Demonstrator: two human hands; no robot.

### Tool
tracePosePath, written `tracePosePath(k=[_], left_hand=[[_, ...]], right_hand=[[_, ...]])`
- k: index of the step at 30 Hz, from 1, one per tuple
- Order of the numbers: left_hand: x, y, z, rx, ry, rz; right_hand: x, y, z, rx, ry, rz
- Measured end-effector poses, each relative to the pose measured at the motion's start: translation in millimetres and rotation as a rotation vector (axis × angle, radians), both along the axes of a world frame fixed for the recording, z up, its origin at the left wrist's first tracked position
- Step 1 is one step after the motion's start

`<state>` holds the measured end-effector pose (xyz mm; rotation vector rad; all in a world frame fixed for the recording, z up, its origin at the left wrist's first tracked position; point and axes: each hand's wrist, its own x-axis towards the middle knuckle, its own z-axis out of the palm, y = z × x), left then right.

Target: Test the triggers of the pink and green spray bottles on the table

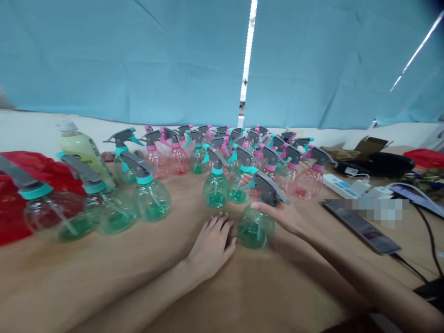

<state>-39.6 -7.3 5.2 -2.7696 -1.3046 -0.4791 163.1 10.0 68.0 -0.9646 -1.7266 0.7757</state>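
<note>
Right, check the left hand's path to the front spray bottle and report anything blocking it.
Nothing visible blocks it. The left hand lies just beside the spray bottle, its fingertips almost at the bottle's side, with no object between them. The right hand is on the bottle's other side, at its neck.

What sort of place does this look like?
Probably a makeshift workroom for handling goods: dozens of plastic spray bottles stand on a wooden table, with a blue cloth backdrop behind and a power strip alongside.
</note>
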Motion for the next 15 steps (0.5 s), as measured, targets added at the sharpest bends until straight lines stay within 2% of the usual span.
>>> tracePosePath(k=[5, 9, 15], left_hand=[[-14.7, -8.0, -0.7, 0.004, -0.009, 0.0], [-35.3, -16.1, -1.5, -0.002, -0.019, 0.005], [-69.7, -23.3, -2.2, -0.004, -0.021, 0.036]], right_hand=[[18.8, -20.4, -12.9, 0.056, -0.199, -0.08], [26.6, -31.4, -20.2, 0.066, -0.317, -0.276], [3.6, -27.7, -15.7, 0.167, -0.444, -0.217]])
